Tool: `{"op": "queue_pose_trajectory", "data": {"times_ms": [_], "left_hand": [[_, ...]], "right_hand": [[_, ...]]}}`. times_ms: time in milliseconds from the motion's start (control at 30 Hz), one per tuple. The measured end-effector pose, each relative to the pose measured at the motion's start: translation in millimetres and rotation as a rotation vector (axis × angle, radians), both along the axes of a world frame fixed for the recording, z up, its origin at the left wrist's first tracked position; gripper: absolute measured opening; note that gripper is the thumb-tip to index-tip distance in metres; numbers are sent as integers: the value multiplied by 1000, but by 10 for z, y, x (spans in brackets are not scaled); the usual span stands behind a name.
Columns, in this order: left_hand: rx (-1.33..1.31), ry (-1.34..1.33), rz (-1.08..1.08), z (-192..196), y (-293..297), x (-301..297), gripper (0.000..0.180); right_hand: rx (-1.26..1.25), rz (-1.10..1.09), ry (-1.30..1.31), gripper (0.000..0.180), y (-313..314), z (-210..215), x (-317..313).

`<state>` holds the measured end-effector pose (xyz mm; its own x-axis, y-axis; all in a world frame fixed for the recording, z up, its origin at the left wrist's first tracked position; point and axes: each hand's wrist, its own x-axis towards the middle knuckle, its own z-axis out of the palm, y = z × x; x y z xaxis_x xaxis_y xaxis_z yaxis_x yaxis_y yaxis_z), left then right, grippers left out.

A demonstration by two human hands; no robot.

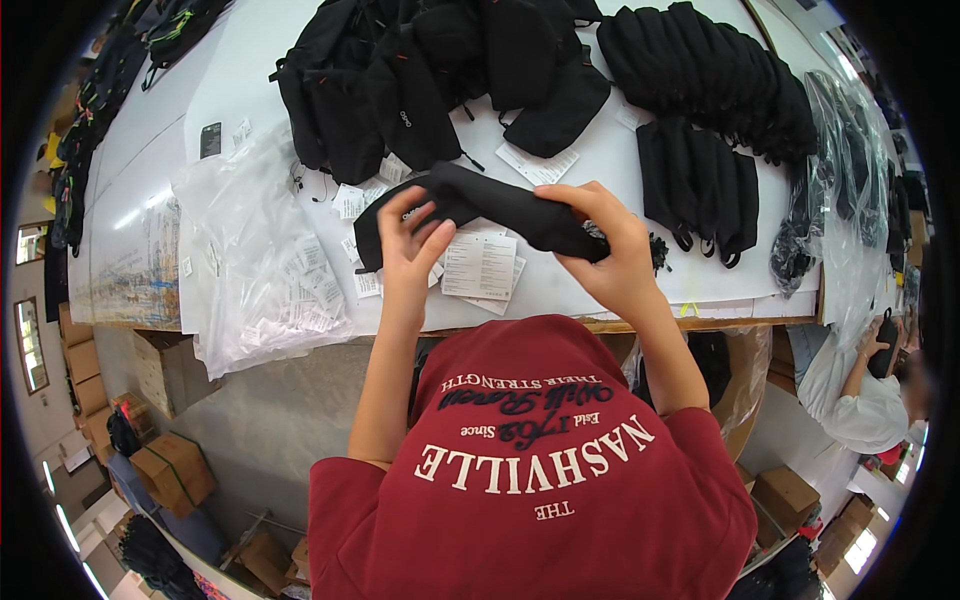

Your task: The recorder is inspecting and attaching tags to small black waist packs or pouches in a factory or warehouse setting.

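Right now, a black fabric pouch [510,207] is hanging slantwise in front of me, above the near part of the white worktop [720,285]. My right grip [622,250] is closing around its right end, thumb and fingers pinching the cloth. My left grip [408,255] is lying against dark cloth at the other end with its fingers spreading apart; whether it is clasping anything, I cannot tell. Just below the pouch, printed white cards [480,268] are lying in a small overlapping stack. To my left, a clear plastic bag [235,245] is sagging over the worktop's near edge, small white labels [305,280] showing through near its right side. Beyond my hands, a heap of black pouches [450,60] is covering the far middle, while a tight row of black pouches [710,75] is leaning along the far right, with a shorter group [690,185] lying nearer me. Farther right, a co-worker in a white sleeve [850,400] is holding something black.
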<state>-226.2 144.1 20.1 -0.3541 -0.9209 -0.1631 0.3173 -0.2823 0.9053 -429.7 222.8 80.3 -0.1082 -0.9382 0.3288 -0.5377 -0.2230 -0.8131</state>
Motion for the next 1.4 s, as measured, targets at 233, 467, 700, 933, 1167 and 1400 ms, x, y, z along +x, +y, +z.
{"op": "queue_pose_trajectory", "data": {"times_ms": [233, 467, 700, 933, 1167, 1400], "left_hand": [[-505, -316, -292, 127, -120, 296, 53], [-674, -352, -273, 184, -63, 137, 48], [-666, -223, -541, 161, -153, 75, 44], [-418, -760, -496, -109, -99, 353, 28], [-750, -1121, -304, -597, 326, 507, 43], [-722, -1211, -197, -743, 337, 303, 51]], "right_hand": [[191, 21, -434, 34, 125, -138, -67], [77, -132, -598, 25, 207, -250, -264], [389, 106, -707, 21, 414, -249, -655], [-73, -704, -371, 37, 1036, -286, -1541], [27, -1255, 366, 53, 1370, -789, -2351], [248, -1008, 576, 66, 1634, -1133, -2553]]}}
